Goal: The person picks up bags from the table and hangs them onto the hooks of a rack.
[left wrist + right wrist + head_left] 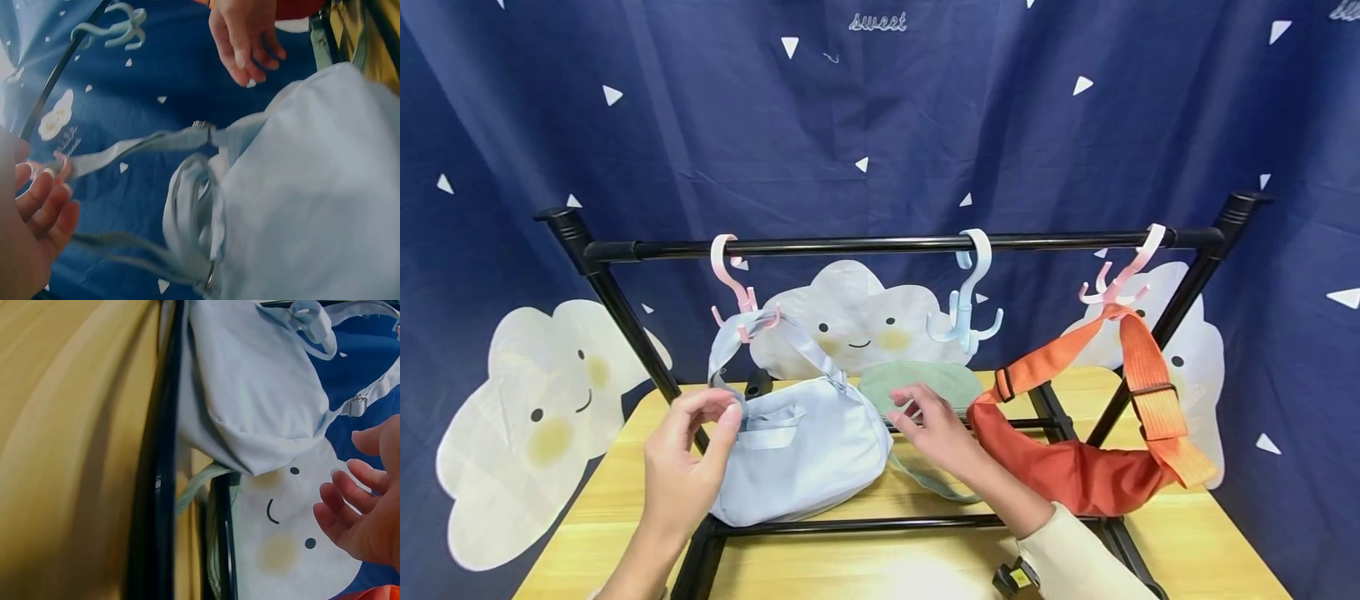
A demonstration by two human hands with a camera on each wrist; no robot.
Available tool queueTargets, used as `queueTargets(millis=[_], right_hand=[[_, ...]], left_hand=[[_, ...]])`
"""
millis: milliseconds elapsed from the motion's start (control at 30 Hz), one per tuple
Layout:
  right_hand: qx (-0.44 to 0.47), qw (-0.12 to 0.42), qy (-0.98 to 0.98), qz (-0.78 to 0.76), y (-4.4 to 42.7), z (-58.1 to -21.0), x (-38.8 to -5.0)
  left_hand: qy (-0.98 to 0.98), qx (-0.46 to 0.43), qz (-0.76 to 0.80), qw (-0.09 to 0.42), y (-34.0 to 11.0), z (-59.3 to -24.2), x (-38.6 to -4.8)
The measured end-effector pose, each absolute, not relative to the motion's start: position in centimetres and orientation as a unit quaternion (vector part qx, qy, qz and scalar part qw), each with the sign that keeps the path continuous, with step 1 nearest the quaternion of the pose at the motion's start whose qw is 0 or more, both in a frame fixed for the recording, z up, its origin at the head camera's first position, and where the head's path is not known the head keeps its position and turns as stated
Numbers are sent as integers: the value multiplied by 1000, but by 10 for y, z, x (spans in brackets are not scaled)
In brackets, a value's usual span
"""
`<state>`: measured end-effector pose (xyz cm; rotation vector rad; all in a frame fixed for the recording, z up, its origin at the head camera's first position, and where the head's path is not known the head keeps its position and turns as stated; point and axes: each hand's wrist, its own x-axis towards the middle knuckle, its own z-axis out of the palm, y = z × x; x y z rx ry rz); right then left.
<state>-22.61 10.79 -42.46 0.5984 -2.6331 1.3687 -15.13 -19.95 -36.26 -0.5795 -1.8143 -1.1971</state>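
A navy curtain (925,100) backs a wooden table (1217,542) where a black rack (850,246) stands; from its crossbar a pale-blue shoulder bag (812,458) hangs at the left, its long axis running roughly along the bar and tipping up toward the right; a red-orange waist bag (1067,475) hangs at the far right; a sage-green bag (917,383) sits low behind, between those two.

The shoulder bag lies between a person's hands, the left hand (673,467) nearer, just beside its strap end, palm turned inward, fingers and thumb loosely bent toward each other, gripping nothing; the right hand (936,429) reaches across from the right, off the bag's other end, fingers half-curled, likewise without a hold; above, a pink hook (747,302) carries the shoulder bag's strap; a light-blue hook (964,312) hangs mid-bar.
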Motion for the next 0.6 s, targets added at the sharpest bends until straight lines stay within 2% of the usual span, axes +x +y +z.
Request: queueTargets(millis=[233,433,600], right_hand=[[168,64,-890,420,114,-437,-220],[158,67,-900,401,121,-447,-216],[160,72,-905,388,127,-455,-215]], left_hand=[[-763,-268,-421,411,-176,-377,-153],[-800,-325,-371,343,-152,-390,-160],[-836,-336,-320,293,-131,-400,-165]])
